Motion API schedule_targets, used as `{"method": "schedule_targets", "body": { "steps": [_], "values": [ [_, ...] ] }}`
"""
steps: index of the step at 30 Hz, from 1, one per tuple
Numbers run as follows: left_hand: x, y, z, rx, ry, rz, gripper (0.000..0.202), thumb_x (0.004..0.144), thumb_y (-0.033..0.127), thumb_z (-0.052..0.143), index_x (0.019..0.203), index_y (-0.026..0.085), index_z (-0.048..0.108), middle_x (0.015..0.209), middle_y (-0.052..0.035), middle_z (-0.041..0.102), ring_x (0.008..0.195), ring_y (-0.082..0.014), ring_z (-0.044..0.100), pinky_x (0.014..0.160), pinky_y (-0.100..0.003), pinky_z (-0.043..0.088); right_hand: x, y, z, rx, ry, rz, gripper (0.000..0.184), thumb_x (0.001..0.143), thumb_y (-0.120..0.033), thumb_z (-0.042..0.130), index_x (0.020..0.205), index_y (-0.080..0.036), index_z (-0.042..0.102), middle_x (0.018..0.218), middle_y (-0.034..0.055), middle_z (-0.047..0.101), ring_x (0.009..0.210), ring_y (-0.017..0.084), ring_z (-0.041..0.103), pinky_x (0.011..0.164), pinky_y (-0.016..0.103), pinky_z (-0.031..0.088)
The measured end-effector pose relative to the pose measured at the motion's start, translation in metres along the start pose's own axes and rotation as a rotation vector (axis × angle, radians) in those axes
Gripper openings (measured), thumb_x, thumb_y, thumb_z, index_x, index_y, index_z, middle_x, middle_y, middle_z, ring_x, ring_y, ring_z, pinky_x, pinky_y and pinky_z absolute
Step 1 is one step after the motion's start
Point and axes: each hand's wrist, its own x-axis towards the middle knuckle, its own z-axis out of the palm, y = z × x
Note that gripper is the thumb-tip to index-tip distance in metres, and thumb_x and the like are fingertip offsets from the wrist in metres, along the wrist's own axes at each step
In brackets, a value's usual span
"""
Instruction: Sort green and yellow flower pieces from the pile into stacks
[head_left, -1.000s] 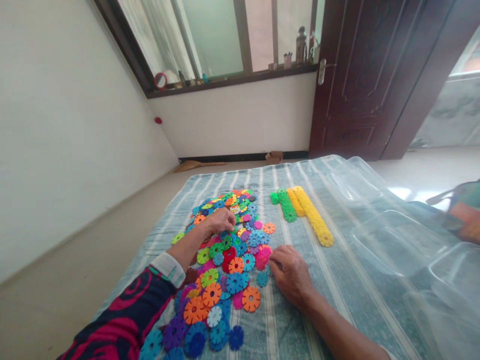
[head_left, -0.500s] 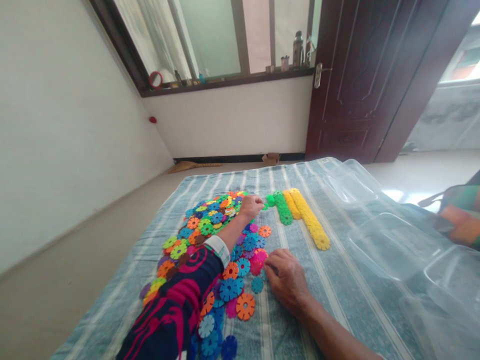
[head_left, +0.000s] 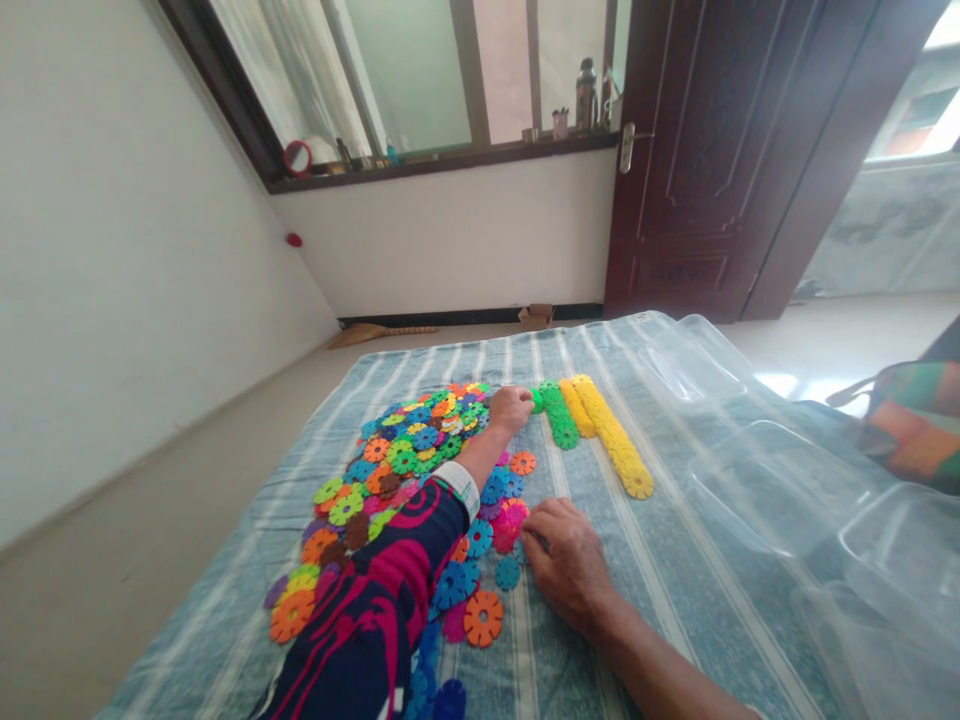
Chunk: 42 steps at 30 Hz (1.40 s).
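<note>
Head view: the left hand (head_left: 510, 410) is stretching out across the bed, fingers curled in, with its fingertips meeting a green disc (head_left: 536, 400) at the far end of the green row (head_left: 561, 420). Whether the hand is gripping that disc or only touching it, I cannot tell, since the knuckles are hiding the fingertips. The green row is lying straight on the striped cloth (head_left: 675, 560), discs overlapping one another. Just beside it on the right, the yellow rows (head_left: 611, 440) are running the same way, the longer one reaching nearer to the person.

To the left of the hand, the loose pile (head_left: 409, 450) of notched discs in many colours is spreading over the cloth, and the patterned sleeve (head_left: 375, 610) is crossing over its near part.

The right hand (head_left: 564, 562) is resting knuckles up on the cloth, fingers bent down, with its fingertips touching the edge of the pink discs (head_left: 510, 522). It is not clear whether it is pinching one. An orange disc (head_left: 481, 618) is lying near its wrist side.

Further right, clear plastic trays (head_left: 757, 480) are sitting on the cloth, well apart from both hands. Beyond the bed, a dark door (head_left: 712, 150) is standing next to a window sill (head_left: 442, 165) holding small items.
</note>
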Motion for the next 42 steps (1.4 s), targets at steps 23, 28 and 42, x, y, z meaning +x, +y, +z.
{"method": "schedule_targets", "body": {
  "steps": [23, 28, 42],
  "values": [
    [-0.084, -0.065, -0.133, 0.172, -0.310, 0.016, 0.014, 0.065, 0.024, 0.056, 0.064, 0.017, 0.068, 0.061, 0.0022, 0.062, 0.065, -0.0136, 0.056, 0.062, -0.023, 0.039, -0.002, 0.002, -0.001, 0.006, -0.011, -0.003, 0.021, 0.086, -0.014, 0.055, 0.068, -0.021, 0.064, 0.077, 0.0015, 0.062, 0.079, 0.016, 0.052, 0.075, 0.027, 0.036],
    [-0.112, -0.075, -0.151, 0.242, -0.415, 0.016, 0.011, 0.063, 0.024, 0.056, 0.062, 0.019, 0.066, 0.059, 0.0024, 0.058, 0.064, -0.0135, 0.053, 0.060, -0.023, 0.035, -0.003, 0.002, -0.002, 0.004, -0.013, -0.015, 0.020, 0.086, -0.015, 0.055, 0.071, -0.021, 0.066, 0.078, 0.0016, 0.063, 0.079, 0.016, 0.053, 0.074, 0.027, 0.036],
    [-0.119, -0.055, -0.120, 0.352, -0.385, 0.190, 0.020, 0.073, 0.032, 0.055, 0.064, 0.017, 0.066, 0.072, -0.0031, 0.062, 0.073, -0.0158, 0.055, 0.066, -0.025, 0.036, -0.002, 0.001, -0.005, 0.001, -0.021, -0.010, 0.020, 0.086, -0.015, 0.055, 0.069, -0.021, 0.065, 0.077, 0.0012, 0.063, 0.078, 0.016, 0.052, 0.074, 0.028, 0.036]
  ]
}}
